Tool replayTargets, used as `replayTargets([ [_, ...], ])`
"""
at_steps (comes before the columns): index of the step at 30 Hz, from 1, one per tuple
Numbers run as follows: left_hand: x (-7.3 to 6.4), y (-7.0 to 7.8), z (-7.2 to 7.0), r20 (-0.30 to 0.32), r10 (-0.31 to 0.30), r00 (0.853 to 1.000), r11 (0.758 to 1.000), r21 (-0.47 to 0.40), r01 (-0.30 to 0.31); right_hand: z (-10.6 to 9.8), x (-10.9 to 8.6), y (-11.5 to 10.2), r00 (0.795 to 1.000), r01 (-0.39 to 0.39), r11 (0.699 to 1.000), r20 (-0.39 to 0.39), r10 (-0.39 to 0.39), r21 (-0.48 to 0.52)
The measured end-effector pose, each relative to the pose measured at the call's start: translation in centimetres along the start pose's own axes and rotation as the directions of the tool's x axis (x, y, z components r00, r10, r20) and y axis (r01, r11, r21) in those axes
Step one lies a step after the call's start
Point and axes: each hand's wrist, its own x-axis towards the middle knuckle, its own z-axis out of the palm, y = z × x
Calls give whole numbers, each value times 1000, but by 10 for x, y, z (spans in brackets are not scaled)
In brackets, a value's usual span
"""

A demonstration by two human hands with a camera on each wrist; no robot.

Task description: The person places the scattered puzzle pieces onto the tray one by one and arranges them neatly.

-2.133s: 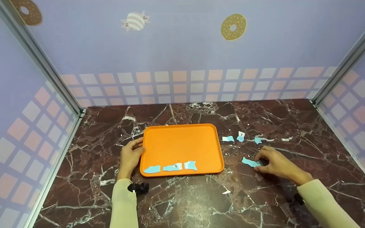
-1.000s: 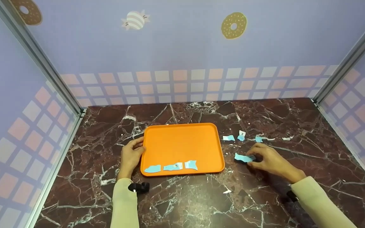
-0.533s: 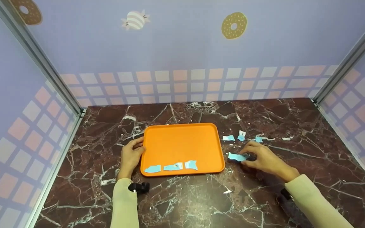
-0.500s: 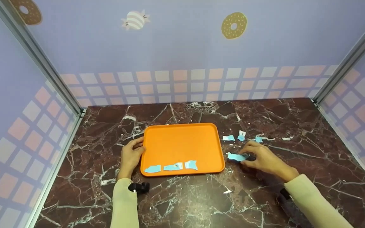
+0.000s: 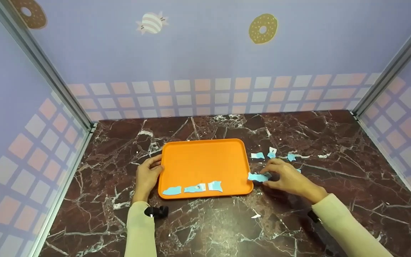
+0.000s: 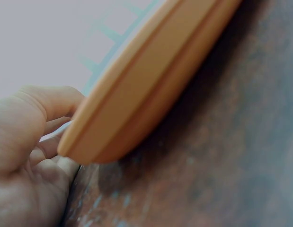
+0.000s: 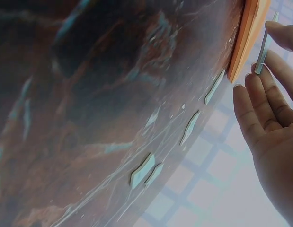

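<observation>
Tabletop (image 5: 191,232): 4 flat pieces (image 5: 291,157) | 1 tray (image 5: 203,160): 3 | hands: left (image 5: 147,177) holds tray, right (image 5: 291,178) pinches 1 piece (image 5: 257,177)

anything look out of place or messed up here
Nothing looks plainly spilled or broken. Mildly askew: one blue-and-white piece on the table, just beyond the right hand. It lies roughly crosswise to the similar piece on its left.

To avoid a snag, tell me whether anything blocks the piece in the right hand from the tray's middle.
Nothing visible except the tray's raised right rim, which the piece pinched by the right hand overlaps in the head view. Past it, the way is bare; three other pieces lie along the tray's near edge.
</observation>
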Motion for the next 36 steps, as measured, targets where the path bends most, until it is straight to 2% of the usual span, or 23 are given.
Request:
replayTargets([
  [16, 0, -1, 0, -5, 2, 1000, 1000, -7, -2, 11, 16, -11, 998, 15, 999, 56, -17, 34],
  [25, -1, 0, -1, -1, -11, 1000, 1000, -10, 11, 17, 23, -17, 996, 67, 997, 48, -69, 38],
  [36, 0, -1, 0, -6, 1, 1000, 1000, -17, -1, 23, 29, -25, 995, 62, 997, 74, -65, 36],
])
